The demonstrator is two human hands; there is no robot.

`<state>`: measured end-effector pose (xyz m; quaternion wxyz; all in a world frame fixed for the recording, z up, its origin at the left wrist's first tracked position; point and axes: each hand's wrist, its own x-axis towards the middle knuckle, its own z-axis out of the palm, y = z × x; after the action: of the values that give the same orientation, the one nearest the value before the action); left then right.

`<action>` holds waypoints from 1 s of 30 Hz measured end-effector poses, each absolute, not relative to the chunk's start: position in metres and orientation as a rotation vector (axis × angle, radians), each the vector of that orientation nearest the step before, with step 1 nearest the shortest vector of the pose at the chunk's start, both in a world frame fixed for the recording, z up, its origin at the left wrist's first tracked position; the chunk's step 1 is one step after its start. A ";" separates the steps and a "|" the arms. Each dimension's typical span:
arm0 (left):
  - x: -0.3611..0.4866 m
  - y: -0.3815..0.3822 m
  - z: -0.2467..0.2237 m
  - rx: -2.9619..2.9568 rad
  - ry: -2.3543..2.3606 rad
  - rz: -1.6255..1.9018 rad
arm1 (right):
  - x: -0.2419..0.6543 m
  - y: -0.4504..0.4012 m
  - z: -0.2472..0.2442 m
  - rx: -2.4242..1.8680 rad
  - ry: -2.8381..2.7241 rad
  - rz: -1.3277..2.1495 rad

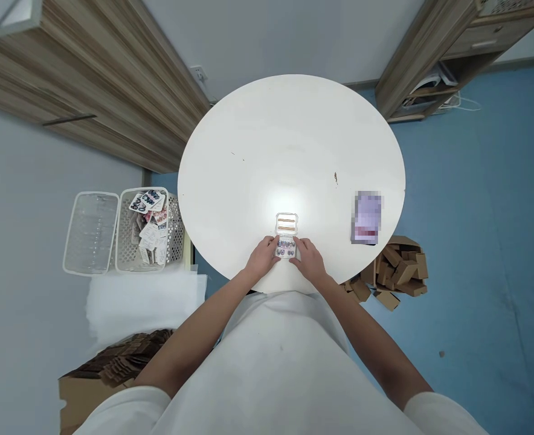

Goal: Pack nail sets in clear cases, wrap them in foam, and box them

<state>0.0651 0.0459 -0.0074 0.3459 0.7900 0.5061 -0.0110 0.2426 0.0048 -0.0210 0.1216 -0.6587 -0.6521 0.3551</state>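
A small clear case lies with its lid raised near the front edge of the round white table. Its lower part holds several shiny purple and dark pieces, and two orange-brown strips show in the lid. My left hand grips the case's left side with thumb and fingers. On the right side, my right hand grips it in the same way.
A pixelated purple item lies at the table's right. Left of the table stands a white basket of cards beside a clear bin. Small cardboard boxes are at the lower right, and a carton at the lower left.
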 end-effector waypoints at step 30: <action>0.027 0.015 0.021 0.980 1.293 0.617 | 0.206 -0.021 0.028 -1.658 -0.945 1.501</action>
<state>0.0269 0.0155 0.0214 0.6464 0.4308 0.5684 0.2712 0.2055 -0.0208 0.0281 0.3494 -0.6398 -0.3647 0.5793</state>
